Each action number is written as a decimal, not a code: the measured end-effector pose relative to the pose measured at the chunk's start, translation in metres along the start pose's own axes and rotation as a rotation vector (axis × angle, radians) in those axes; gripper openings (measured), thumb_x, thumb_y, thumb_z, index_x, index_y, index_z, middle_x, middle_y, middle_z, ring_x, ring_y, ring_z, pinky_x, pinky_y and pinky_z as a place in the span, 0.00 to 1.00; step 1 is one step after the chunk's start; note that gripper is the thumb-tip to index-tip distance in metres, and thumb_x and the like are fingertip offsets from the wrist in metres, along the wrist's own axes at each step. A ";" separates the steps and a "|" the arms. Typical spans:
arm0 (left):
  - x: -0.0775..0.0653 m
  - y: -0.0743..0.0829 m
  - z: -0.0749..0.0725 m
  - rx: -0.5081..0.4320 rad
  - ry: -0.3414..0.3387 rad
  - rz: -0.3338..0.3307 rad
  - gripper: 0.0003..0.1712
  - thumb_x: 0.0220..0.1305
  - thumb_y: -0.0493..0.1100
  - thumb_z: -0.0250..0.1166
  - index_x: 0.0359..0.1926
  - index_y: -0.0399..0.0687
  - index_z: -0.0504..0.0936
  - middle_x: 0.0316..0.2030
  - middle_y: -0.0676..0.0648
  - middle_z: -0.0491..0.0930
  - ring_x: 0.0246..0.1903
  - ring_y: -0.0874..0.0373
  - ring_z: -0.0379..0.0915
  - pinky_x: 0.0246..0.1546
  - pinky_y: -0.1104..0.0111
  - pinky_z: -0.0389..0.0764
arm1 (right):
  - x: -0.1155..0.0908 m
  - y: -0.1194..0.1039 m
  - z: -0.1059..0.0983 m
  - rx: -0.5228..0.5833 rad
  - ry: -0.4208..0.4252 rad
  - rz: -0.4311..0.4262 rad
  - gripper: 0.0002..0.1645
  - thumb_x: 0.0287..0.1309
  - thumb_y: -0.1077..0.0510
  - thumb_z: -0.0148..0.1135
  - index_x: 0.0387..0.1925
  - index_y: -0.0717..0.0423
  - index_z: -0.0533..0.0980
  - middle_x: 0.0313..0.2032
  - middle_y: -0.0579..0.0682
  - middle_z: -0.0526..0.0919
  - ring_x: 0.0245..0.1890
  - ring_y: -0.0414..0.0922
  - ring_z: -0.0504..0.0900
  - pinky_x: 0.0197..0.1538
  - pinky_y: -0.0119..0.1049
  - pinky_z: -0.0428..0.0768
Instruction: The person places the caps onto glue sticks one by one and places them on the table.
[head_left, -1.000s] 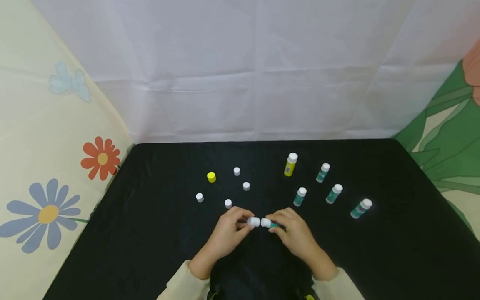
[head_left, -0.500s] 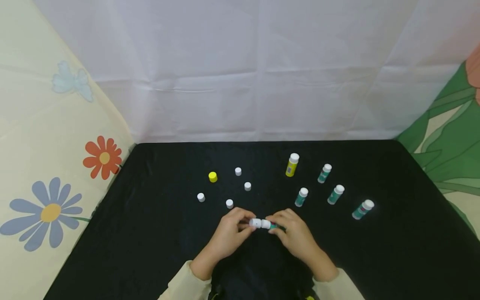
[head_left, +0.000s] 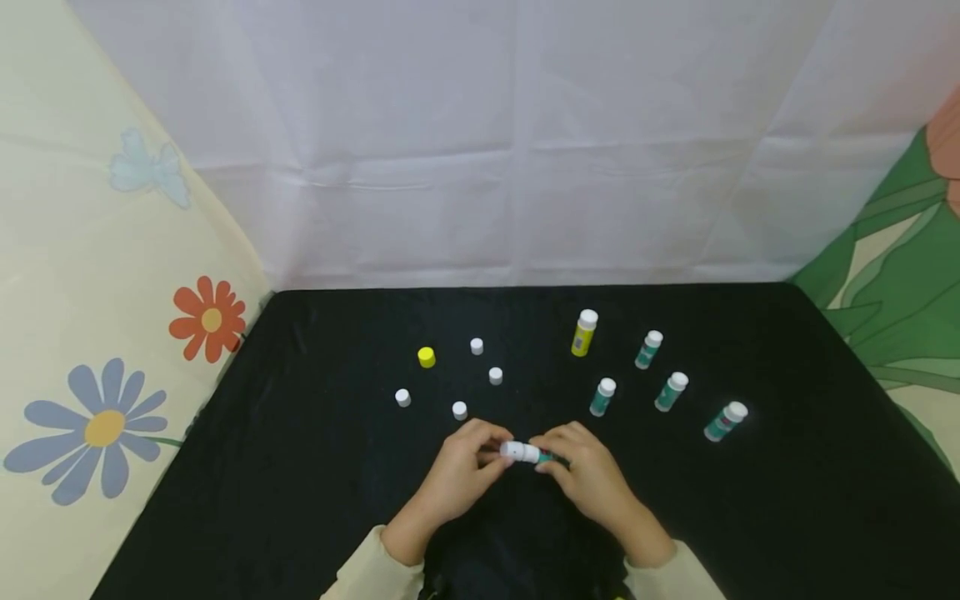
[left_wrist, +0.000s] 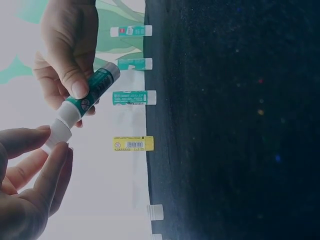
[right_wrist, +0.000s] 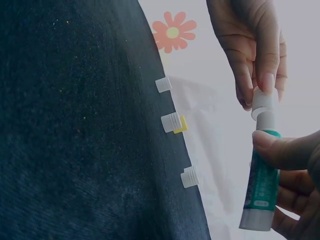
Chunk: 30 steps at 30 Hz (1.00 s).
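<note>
My left hand [head_left: 459, 471] pinches a white cap [right_wrist: 262, 101] between thumb and fingertips. My right hand [head_left: 588, 471] grips the green body of a glue stick [left_wrist: 96, 91], which is held tilted, its white end toward the cap. Cap and glue stick meet in line in front of me, above the black table. In the right wrist view the cap sits over the tip of the stick's white neck [right_wrist: 266, 120], part of which still shows. How firmly the cap sits cannot be seen.
Several white caps [head_left: 496, 376] and a yellow cap [head_left: 427, 357] lie left of centre on the black table [head_left: 300, 483]. To the right stand a yellow glue stick [head_left: 584, 333] and several green ones [head_left: 671, 392], all with white tops. A white cloth [head_left: 405, 150] hangs behind.
A second ago a small gap separated the cap from the glue stick. The two have come together end to end, and the cap now sits on the white tip. Both hands keep their grip.
</note>
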<state>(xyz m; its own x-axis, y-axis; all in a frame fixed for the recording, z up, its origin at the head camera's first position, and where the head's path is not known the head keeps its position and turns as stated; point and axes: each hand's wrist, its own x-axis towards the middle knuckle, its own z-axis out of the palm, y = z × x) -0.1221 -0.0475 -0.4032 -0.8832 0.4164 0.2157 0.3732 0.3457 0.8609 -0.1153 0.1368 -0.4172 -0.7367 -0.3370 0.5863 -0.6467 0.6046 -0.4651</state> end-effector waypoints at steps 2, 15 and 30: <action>0.000 0.000 0.000 -0.002 0.000 0.006 0.09 0.49 0.29 0.62 0.34 0.38 0.75 0.33 0.48 0.70 0.35 0.60 0.72 0.34 0.78 0.73 | 0.000 0.000 0.000 0.004 0.003 -0.004 0.20 0.22 0.68 0.72 0.27 0.56 0.79 0.27 0.41 0.76 0.30 0.38 0.70 0.32 0.30 0.70; -0.001 0.001 0.002 -0.005 -0.002 0.014 0.08 0.50 0.29 0.61 0.34 0.37 0.75 0.33 0.48 0.70 0.35 0.61 0.72 0.33 0.78 0.73 | -0.002 -0.001 0.001 -0.002 -0.010 0.000 0.19 0.23 0.67 0.72 0.27 0.56 0.79 0.27 0.41 0.76 0.29 0.37 0.70 0.31 0.30 0.70; -0.002 0.001 0.004 0.012 -0.012 0.016 0.09 0.49 0.28 0.61 0.34 0.38 0.76 0.33 0.48 0.70 0.35 0.61 0.72 0.33 0.79 0.72 | -0.001 -0.003 0.002 -0.007 -0.029 0.008 0.18 0.25 0.67 0.71 0.27 0.56 0.79 0.27 0.41 0.76 0.29 0.37 0.69 0.31 0.29 0.70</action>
<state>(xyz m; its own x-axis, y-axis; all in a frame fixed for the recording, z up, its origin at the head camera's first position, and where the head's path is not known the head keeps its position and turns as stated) -0.1190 -0.0443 -0.4045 -0.8736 0.4318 0.2243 0.3910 0.3487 0.8518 -0.1129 0.1342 -0.4178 -0.7477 -0.3527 0.5627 -0.6390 0.6128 -0.4650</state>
